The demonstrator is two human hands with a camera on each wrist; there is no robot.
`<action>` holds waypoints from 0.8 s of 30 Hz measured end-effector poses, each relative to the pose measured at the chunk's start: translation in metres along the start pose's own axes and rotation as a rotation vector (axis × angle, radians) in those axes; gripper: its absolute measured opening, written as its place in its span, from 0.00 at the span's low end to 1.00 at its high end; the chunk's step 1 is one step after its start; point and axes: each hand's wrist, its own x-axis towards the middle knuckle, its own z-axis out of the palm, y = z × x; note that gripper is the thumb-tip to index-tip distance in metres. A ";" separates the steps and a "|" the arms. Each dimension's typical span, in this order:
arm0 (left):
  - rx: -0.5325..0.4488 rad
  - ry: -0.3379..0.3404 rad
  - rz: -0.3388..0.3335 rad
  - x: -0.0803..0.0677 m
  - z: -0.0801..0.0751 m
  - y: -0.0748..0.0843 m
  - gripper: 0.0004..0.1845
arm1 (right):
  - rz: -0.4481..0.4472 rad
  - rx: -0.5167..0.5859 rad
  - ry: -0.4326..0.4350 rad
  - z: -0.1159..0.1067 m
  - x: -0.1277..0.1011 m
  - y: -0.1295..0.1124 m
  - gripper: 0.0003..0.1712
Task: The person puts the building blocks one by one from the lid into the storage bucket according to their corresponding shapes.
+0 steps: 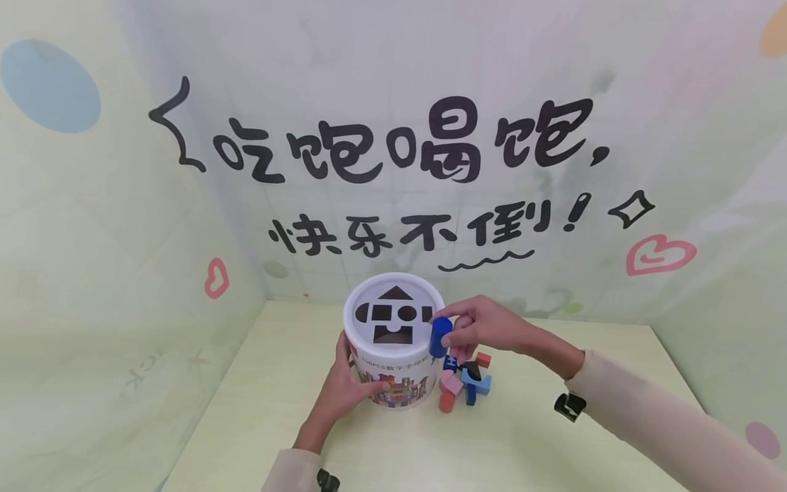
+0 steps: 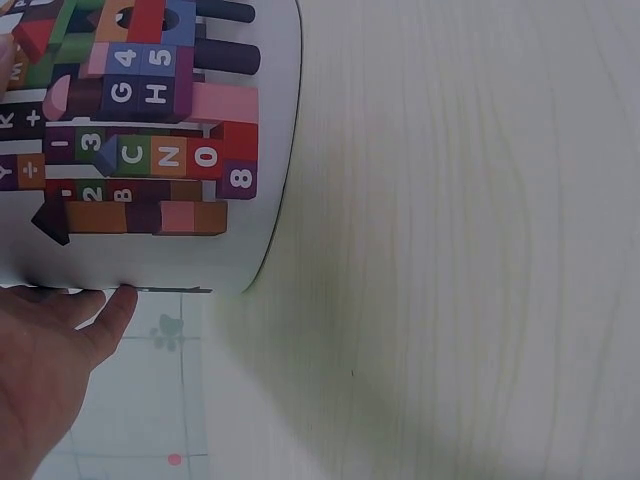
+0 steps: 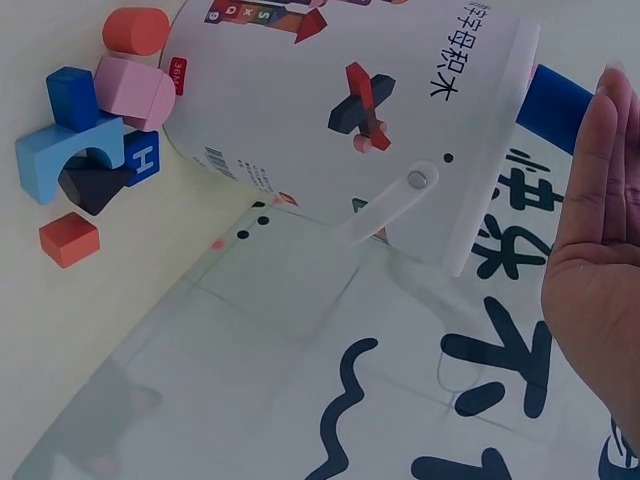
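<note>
Head view: upright tub [image 1: 402, 377] (inside unclear).

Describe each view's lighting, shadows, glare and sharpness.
Head view: brightest, printed picture on the bucket slightly blurred; left wrist view: dimmer, a blurry-edged shadow across the table; right wrist view: also dim, no strong glare on the blue block.
</note>
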 end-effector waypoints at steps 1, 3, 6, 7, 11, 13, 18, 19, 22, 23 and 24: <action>0.000 0.000 0.000 0.000 0.000 0.000 0.70 | -0.002 0.001 0.001 0.000 0.001 0.000 0.24; 0.000 -0.001 0.000 0.000 0.000 0.000 0.70 | -0.011 0.007 0.004 0.001 0.003 -0.001 0.24; -0.010 -0.004 0.004 0.000 0.001 -0.001 0.70 | -0.021 0.013 0.009 0.002 0.006 -0.001 0.25; -0.013 -0.005 0.005 0.000 0.001 -0.001 0.70 | -0.021 0.013 0.011 0.002 0.007 -0.002 0.25; -0.014 -0.007 0.001 0.000 0.001 -0.001 0.69 | -0.020 0.001 0.021 0.001 0.013 -0.002 0.24; -0.010 -0.007 -0.004 0.000 0.001 0.000 0.69 | -0.020 -0.001 0.026 0.000 0.016 -0.002 0.24; -0.008 -0.008 -0.011 0.000 0.001 0.001 0.69 | -0.018 0.008 0.027 -0.002 0.023 -0.003 0.23; -0.009 -0.007 -0.011 0.000 0.000 0.001 0.69 | -0.017 0.007 0.026 -0.002 0.024 -0.004 0.23; -0.009 -0.008 -0.008 0.000 0.000 0.002 0.69 | -0.016 -0.004 0.028 -0.002 0.028 -0.005 0.22; -0.008 -0.008 -0.007 -0.001 0.000 0.002 0.69 | -0.019 -0.008 0.030 -0.002 0.029 -0.005 0.22; -0.007 -0.009 -0.006 -0.001 0.000 0.001 0.69 | -0.024 -0.013 0.032 -0.002 0.030 -0.006 0.22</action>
